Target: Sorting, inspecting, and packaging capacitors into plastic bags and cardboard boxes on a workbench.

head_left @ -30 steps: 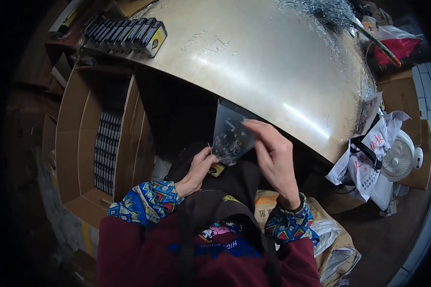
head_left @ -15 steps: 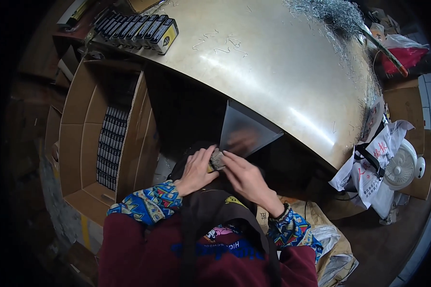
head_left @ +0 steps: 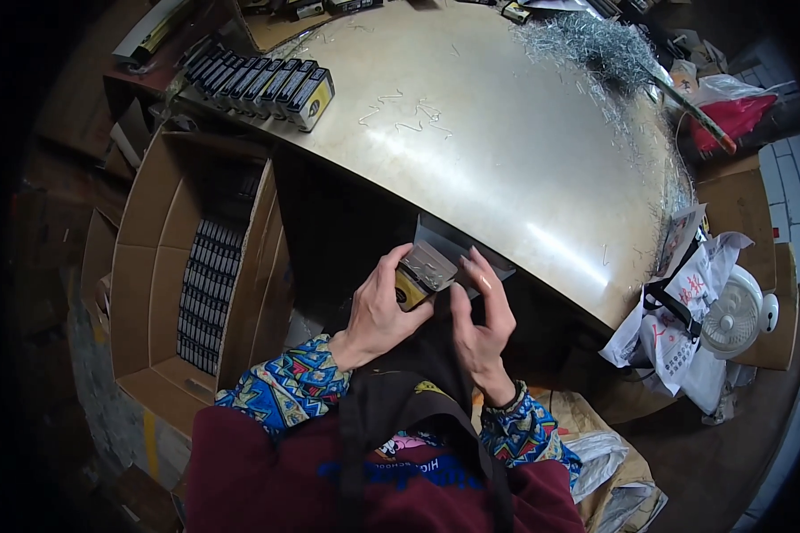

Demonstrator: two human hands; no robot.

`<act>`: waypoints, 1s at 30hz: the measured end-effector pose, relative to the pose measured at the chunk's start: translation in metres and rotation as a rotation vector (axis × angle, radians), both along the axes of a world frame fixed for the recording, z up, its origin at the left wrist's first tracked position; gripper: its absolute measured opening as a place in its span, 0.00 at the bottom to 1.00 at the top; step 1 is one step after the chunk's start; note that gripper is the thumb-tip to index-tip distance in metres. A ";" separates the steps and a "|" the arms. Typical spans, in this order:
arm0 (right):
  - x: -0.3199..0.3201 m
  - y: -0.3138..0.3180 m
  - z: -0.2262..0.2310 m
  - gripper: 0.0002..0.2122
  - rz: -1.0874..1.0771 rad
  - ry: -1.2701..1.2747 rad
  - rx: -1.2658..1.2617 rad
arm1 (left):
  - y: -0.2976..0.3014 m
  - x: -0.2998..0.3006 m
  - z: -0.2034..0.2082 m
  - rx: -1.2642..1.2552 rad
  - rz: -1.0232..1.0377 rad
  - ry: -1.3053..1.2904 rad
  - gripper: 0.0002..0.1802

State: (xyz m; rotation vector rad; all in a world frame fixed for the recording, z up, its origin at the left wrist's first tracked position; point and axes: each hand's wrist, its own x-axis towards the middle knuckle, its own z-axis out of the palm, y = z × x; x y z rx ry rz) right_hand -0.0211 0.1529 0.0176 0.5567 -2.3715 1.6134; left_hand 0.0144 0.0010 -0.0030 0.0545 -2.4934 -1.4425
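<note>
My left hand (head_left: 378, 311) grips a small black-and-yellow cardboard box (head_left: 409, 291), thumb and fingers on its opposite sides. The upper end faces me, showing a grey surface with thin wire-like bits on it; whether these lie inside or on a flap I cannot tell. Just right of the box is my right hand (head_left: 484, 324), holding nothing, with thumb and forefinger spread beside its edge. Both hands are in front of the metal-topped table (head_left: 471, 178), over my lap.
Similar boxes (head_left: 262, 84) stand in a row at the table's left edge. Bent wire pieces (head_left: 409, 115) lie nearby, and a heap of wire (head_left: 587, 49) sits at the far right. A carton (head_left: 262, 240) with packed small boxes stands left; a white fan (head_left: 732, 315) is at right.
My right hand has drawn away from the box and its fingers have spread. The box has risen slightly in view, showing more of its yellow side and its grey end. My left hand keeps its hold.
</note>
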 end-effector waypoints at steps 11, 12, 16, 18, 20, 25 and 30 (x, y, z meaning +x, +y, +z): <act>0.000 -0.011 -0.004 0.12 0.116 -0.002 -0.023 | 0.008 -0.009 -0.006 -0.068 -0.063 0.199 0.38; 0.003 -0.015 0.000 0.10 0.060 -0.120 -0.142 | 0.007 -0.008 -0.005 -0.044 -0.066 0.125 0.39; 0.000 -0.010 0.006 0.10 0.090 -0.320 -0.253 | 0.009 -0.015 0.016 -0.035 0.023 0.036 0.39; 0.001 -0.017 0.010 0.10 0.039 -0.230 -0.169 | 0.008 -0.016 0.011 -0.099 -0.036 -0.006 0.36; 0.001 -0.018 0.011 0.10 -0.016 -0.138 -0.083 | 0.009 -0.016 0.012 -0.112 -0.056 0.004 0.36; 0.003 -0.014 0.007 0.08 -0.099 -0.340 -0.211 | 0.013 -0.015 0.011 -0.127 -0.077 0.053 0.35; 0.002 -0.018 0.004 0.08 -0.081 -0.078 -0.046 | 0.010 -0.020 0.008 -0.129 -0.083 0.018 0.32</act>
